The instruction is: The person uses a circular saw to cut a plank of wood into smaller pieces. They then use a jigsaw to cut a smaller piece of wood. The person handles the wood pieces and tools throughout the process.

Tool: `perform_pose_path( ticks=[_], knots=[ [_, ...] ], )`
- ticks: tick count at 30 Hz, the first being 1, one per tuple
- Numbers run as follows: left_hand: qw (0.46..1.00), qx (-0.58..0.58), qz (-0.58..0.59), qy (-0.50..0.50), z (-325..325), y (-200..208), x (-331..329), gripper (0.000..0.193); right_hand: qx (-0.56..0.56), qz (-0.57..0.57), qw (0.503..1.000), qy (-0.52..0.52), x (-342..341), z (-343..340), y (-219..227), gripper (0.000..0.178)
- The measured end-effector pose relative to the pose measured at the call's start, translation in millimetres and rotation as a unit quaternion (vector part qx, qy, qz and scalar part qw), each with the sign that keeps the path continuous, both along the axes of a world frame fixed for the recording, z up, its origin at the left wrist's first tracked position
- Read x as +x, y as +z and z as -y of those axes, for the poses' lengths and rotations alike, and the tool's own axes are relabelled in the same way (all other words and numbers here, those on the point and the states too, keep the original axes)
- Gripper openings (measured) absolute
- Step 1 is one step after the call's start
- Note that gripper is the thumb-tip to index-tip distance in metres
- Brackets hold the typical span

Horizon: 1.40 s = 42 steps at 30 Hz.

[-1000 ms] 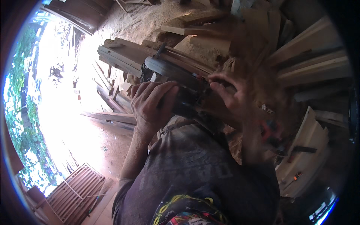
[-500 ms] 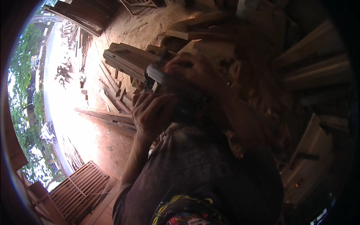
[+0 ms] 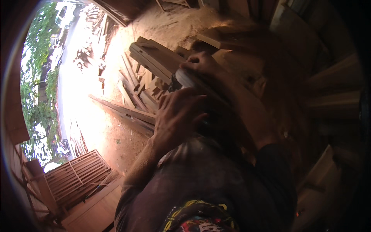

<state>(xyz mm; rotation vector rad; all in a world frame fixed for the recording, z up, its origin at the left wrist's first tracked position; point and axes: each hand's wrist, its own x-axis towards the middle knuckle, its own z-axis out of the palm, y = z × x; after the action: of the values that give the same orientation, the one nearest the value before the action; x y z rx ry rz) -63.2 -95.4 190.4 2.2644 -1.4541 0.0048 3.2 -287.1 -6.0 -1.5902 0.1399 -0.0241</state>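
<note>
An elongated tool with a rounded, pale grey end and a dark body (image 3: 185,78) sits in front of your lap, between your two hands, its near part lost in shadow. Your left hand (image 3: 179,114) lies over the tool's near left side, fingers spread and bent; whether they close around it cannot be told. Your right hand (image 3: 201,63) curls at the tool's far end, just beside or touching the grey part; its grip is also too dark to judge. Beyond the tool and to its left is a stack of pale wooden boards (image 3: 152,60); left of the tool lie long, thin brown timbers (image 3: 123,109). For good handling, it seems wise to steady the tool's body with your left palm, place the right fingertips deliberately rather than by feel, and angle the tool toward the bright side on its left, since its right side is dim.
</note>
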Motion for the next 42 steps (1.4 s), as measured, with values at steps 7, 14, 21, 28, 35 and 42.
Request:
perform_pose_path(
  ticks=[7,14,21,28,35,42],
  knots=[
    [0.895,0.322,-0.030,-0.308,74,-15,18,0.035,0.077,-0.039,0.996,0.007,8,6,-26,0.048],
    [0.866,0.346,0.045,-0.357,99,-57,14,0.023,-0.045,-0.047,0.997,0.038,5,13,10,0.058],
    [0.809,0.383,-0.025,-0.445,119,-72,24,0.036,-0.074,-0.004,0.997,0.019,-6,29,-13,0.048],
    [0.746,0.404,-0.077,-0.523,140,-119,22,0.062,0.084,-0.076,0.916,-0.385,-133,10,-49,0.046],
    [0.690,0.480,-0.191,-0.507,135,-178,29,0.083,0.008,-0.044,0.914,-0.403,-214,-3,-3,0.047],
    [0.695,0.471,-0.193,-0.507,154,-102,21,0.099,-0.056,-0.045,0.917,-0.394,-237,12,19,0.045]
  ],
)
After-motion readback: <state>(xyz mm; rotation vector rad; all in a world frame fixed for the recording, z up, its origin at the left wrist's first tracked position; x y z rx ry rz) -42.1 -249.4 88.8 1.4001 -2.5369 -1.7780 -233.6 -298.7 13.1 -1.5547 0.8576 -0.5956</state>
